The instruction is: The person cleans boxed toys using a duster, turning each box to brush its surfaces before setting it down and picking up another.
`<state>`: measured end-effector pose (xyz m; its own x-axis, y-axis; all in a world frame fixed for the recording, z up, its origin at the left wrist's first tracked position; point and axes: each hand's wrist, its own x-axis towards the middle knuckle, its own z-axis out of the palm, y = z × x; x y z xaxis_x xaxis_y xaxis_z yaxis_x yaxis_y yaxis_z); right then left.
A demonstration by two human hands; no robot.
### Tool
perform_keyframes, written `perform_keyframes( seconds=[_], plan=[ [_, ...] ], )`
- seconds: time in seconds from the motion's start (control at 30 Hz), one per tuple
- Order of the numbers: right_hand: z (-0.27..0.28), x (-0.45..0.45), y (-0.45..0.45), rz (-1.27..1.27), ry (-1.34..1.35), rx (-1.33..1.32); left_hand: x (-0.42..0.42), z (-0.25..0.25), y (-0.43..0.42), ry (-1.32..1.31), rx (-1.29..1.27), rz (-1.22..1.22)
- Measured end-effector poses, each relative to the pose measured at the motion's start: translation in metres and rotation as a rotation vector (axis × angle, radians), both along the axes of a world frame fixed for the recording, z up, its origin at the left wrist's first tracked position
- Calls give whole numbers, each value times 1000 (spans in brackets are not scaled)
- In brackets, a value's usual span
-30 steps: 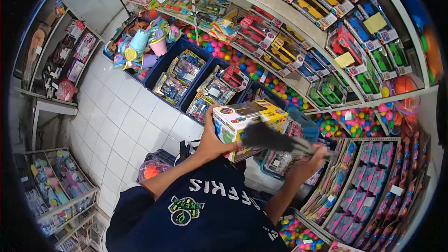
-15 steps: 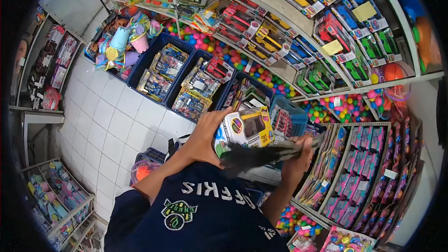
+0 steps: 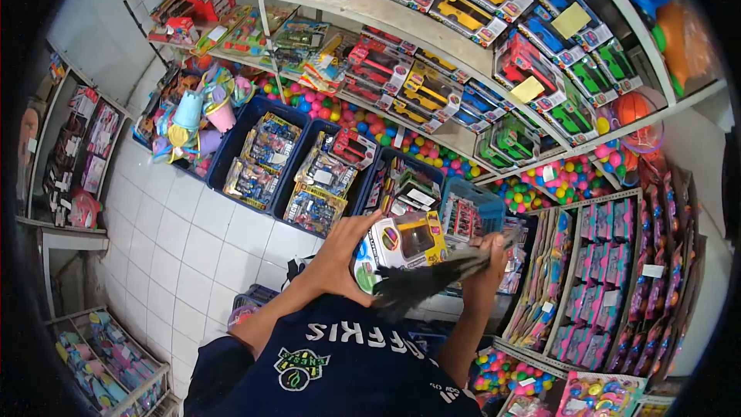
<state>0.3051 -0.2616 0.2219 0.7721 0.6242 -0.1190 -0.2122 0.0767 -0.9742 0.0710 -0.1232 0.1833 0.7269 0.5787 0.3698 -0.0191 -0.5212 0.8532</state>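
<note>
A yellow and white toy box (image 3: 423, 238) with a clear window is held upright in front of the chest. My left hand (image 3: 340, 261) grips it from the left side, thumb below and fingers over the top edge. In my right hand (image 3: 488, 266), the fingers are wrapped round the handle end of a dark feather duster (image 3: 405, 289). Its bristles slant down to the left, across the lower front of the box, and seem to touch it. What is inside the box cannot be made out.
Blue crates (image 3: 216, 174) of packaged toys stand on the white tiled floor (image 3: 202, 243). Shelves behind carry boxed toy vehicles (image 3: 424, 96), with colourful plastic balls (image 3: 340, 108) beneath. Hanging toy packs (image 3: 602, 262) line the right. A low rack (image 3: 116, 363) stands lower left.
The view has tilted up, showing more of the upper shelf. The duster, blurred before, is sharper now and its bristles hang a bit lower along the box. Both hands keep their holds.
</note>
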Motion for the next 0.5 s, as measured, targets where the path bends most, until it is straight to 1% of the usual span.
perform_keyframes(
  seconds=[0.03, 0.07, 0.1, 0.17, 0.23, 0.27, 0.3, 0.4, 0.47, 0.5],
  plan=[
    [0, -1, -2, -22, 63, 13, 0, -2, 0, -1, -3, 0],
    [-7, 2, -6, -30, 61, 15, 1, -2, 0, 1, -10, -5],
    [-16, 6, -9, -45, -47, -80, 1, -2, 0, 2, -18, -10],
    [-25, 15, -16, -58, -158, -175, 2, -4, 1, 2, -13, -21],
    [-23, 16, -21, 83, 168, 185, 2, -4, 1, 6, -8, -35],
    [-20, 14, -18, 74, 170, 183, 4, -4, 0, 3, -25, -31],
    [-15, 10, -12, -45, 29, -47, 4, -3, -1, 0, -41, -28],
    [-1, -6, 4, -244, -79, -193, 4, -7, -1, -10, -34, -39],
    [-9, 5, -2, 1, 14, -81, 1, -10, 0, 12, -67, -56],
    [-8, 7, 0, -57, 32, -100, 2, -8, 0, -33, -33, -24]
  ],
)
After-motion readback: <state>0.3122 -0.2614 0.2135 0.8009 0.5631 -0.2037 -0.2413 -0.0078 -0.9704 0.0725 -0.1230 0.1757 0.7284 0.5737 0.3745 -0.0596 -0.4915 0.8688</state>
